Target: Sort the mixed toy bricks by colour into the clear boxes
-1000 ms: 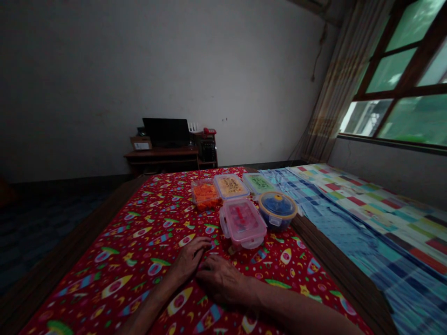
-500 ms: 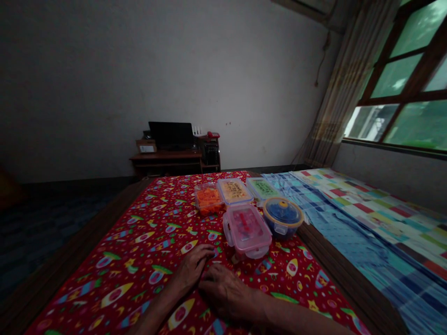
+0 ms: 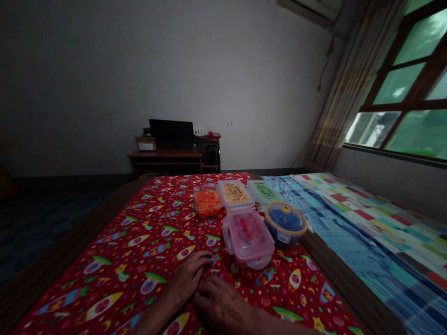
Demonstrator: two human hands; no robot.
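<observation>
My left hand (image 3: 190, 274) rests on the red patterned cloth (image 3: 115, 260), its fingers stretched loosely toward the right. Beside it and nearer to me, my right hand (image 3: 223, 302) lies on the cloth with its fingers curled in; I see nothing held in it. Ahead of both hands stands a clear box with a pink-rimmed lid (image 3: 248, 235), red pieces inside. Behind it are a box of orange pieces (image 3: 207, 200), a box with pale orange contents (image 3: 235, 193) and a box with green contents (image 3: 264, 191). A round blue bowl with a yellow-rimmed lid (image 3: 285, 221) stands to the right.
The cloth covers a table with a dark brown edge (image 3: 349, 270). A bed with blue checked bedding (image 3: 370, 256) adjoins on the right. Against the far wall is a desk (image 3: 164, 154) with a black monitor (image 3: 172, 133). A curtain (image 3: 338, 107) hangs by the window.
The view has shifted slightly, so the hands and boxes appear a little lower. Both hands stay resting on the cloth, and the containers have not moved on it.
</observation>
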